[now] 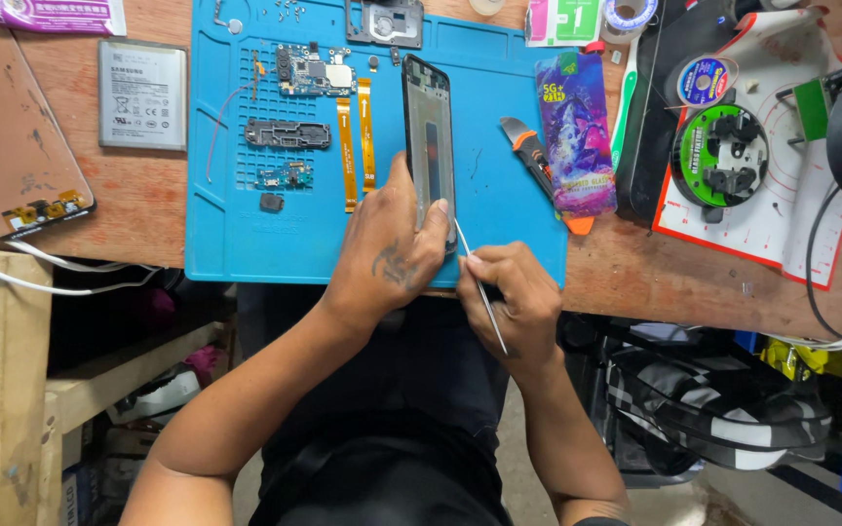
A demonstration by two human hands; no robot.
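I see my left hand (389,255) closed around the lower end of the black, opened phone frame (429,146), which stands on its long edge on the blue silicone work mat (499,209), tilted a little. My right hand (509,297) pinches thin silver metal tweezers (477,282) between the fingers, and the tip is just beside the lower corner of the frame, near my left thumb.

My judgement of the risks: the frame is held only at one end, so if the left hand relaxes, it could fall flat on the mat and strike the two orange flex cables (356,141) lying just beside it. The tweezers tip is sharp; too much pressure there could let it slip, and then it may scratch the inside of the frame or prick my left thumb. I cannot tell what the tip touches exactly, because the left hand hides that corner.

The small green circuit board (312,70) and the loose tiny screws (287,12) at the top of the mat are well apart, but a sudden push of the frame could scatter them. The orange-and-black utility knife (530,148) lies near, on the right.
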